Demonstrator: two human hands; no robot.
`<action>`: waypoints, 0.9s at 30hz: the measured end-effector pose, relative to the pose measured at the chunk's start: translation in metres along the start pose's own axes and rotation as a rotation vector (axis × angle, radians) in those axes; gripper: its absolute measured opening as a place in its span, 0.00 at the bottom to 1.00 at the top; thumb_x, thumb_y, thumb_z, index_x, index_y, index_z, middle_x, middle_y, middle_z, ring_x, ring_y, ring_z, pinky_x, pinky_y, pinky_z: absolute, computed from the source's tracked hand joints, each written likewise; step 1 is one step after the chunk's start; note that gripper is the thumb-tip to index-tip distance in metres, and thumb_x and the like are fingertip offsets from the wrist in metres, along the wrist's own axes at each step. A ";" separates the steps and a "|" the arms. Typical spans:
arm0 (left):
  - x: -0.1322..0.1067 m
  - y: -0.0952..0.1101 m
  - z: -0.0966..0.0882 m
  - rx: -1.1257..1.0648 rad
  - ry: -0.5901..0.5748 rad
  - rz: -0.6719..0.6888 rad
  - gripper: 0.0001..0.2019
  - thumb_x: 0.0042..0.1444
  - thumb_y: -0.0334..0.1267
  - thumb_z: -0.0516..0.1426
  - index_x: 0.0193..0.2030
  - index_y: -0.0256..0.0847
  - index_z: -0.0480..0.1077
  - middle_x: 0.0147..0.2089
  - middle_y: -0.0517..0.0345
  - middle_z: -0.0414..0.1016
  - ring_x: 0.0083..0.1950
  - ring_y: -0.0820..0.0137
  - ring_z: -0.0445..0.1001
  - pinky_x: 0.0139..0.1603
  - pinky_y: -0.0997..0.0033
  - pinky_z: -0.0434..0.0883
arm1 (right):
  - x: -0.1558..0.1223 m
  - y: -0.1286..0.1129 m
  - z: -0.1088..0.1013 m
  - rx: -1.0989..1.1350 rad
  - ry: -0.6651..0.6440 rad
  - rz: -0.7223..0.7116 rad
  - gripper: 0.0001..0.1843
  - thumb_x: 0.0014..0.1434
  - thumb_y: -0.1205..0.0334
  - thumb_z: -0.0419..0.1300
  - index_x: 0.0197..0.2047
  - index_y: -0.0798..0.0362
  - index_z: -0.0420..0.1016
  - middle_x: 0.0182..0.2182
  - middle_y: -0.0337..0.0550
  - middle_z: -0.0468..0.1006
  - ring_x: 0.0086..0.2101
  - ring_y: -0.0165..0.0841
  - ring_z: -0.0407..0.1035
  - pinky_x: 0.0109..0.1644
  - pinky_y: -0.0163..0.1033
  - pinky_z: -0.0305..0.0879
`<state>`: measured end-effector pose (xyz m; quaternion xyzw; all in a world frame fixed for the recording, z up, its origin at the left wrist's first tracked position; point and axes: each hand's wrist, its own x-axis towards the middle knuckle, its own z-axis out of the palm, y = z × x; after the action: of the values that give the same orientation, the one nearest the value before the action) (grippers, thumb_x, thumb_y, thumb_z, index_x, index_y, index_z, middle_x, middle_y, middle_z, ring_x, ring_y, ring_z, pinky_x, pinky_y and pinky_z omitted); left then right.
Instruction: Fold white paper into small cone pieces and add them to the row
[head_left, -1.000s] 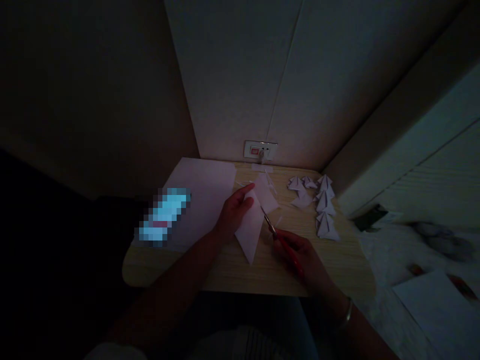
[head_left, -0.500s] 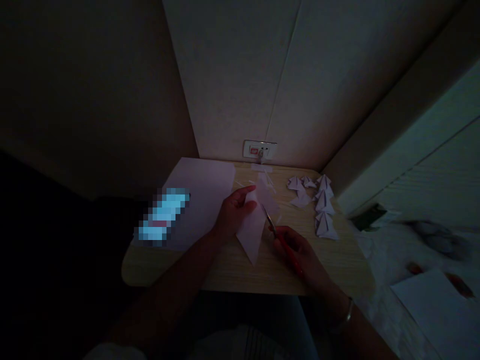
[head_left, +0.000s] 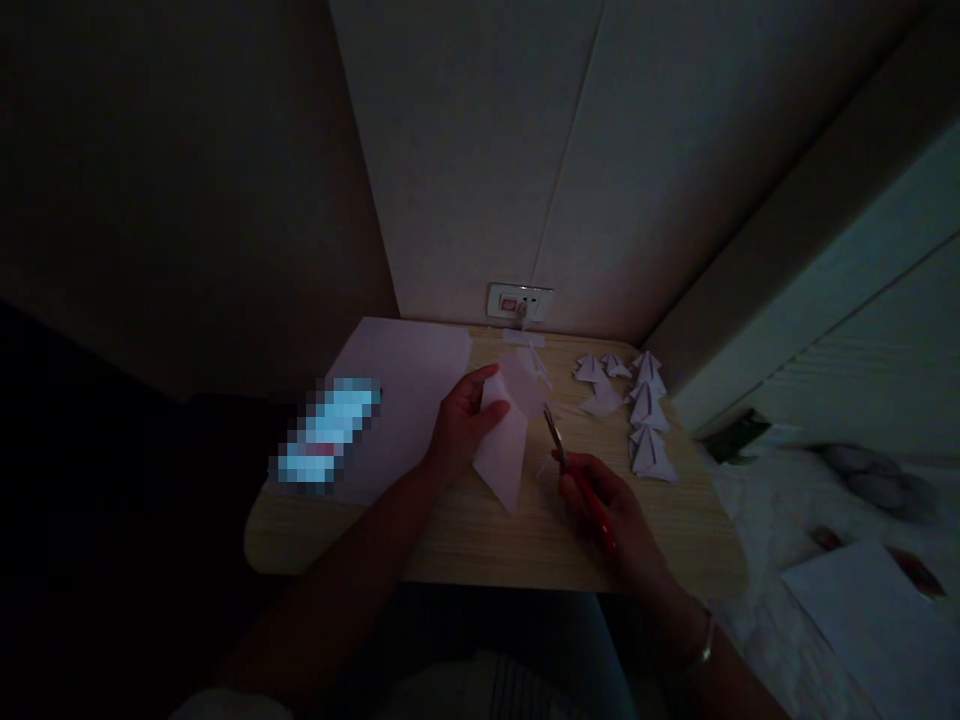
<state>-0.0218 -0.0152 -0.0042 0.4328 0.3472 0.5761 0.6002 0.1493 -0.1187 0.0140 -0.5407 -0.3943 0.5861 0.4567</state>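
The room is dim. My left hand (head_left: 459, 425) pinches a folded white paper piece (head_left: 504, 445) that hangs point-down over a small wooden table (head_left: 480, 545). My right hand (head_left: 604, 500) grips red-handled scissors (head_left: 574, 470); their blades point up and away, just right of the paper and apart from it. A thin paper strip (head_left: 544, 462) lies on the table between paper and scissors.
A large white sheet (head_left: 405, 385) lies at the table's left, beside a blurred bright patch (head_left: 328, 428). Several folded paper shapes (head_left: 641, 415) sit at the back right. A wall socket (head_left: 519, 300) is behind. More paper (head_left: 870, 610) lies on a bed at right.
The scissors have come off the paper's edge and moved right, blades now clear of it. My left hand has lifted the paper slightly up and left.
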 end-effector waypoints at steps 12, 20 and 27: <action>-0.003 0.002 0.000 -0.060 -0.057 -0.006 0.30 0.41 0.33 0.64 0.54 0.41 0.64 0.49 0.52 0.74 0.41 0.70 0.74 0.39 0.72 0.70 | -0.007 -0.015 -0.003 -0.186 -0.037 0.010 0.25 0.43 0.50 0.68 0.42 0.54 0.76 0.23 0.36 0.70 0.19 0.21 0.54 0.20 0.29 0.47; -0.005 0.002 0.001 -0.064 -0.094 -0.020 0.30 0.41 0.33 0.64 0.54 0.42 0.64 0.48 0.53 0.75 0.40 0.71 0.74 0.39 0.74 0.70 | -0.005 -0.015 -0.001 -0.182 -0.060 0.034 0.25 0.43 0.50 0.68 0.43 0.54 0.76 0.24 0.35 0.71 0.18 0.20 0.52 0.20 0.30 0.46; -0.006 0.001 0.003 -0.057 -0.134 -0.049 0.31 0.41 0.34 0.64 0.55 0.41 0.63 0.50 0.51 0.74 0.41 0.70 0.73 0.39 0.73 0.69 | -0.002 -0.012 0.005 -0.044 -0.024 0.095 0.26 0.41 0.48 0.68 0.42 0.54 0.75 0.21 0.33 0.68 0.16 0.19 0.53 0.16 0.29 0.45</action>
<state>-0.0198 -0.0219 -0.0025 0.4444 0.3003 0.5406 0.6481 0.1455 -0.1172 0.0261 -0.5617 -0.3863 0.6048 0.4117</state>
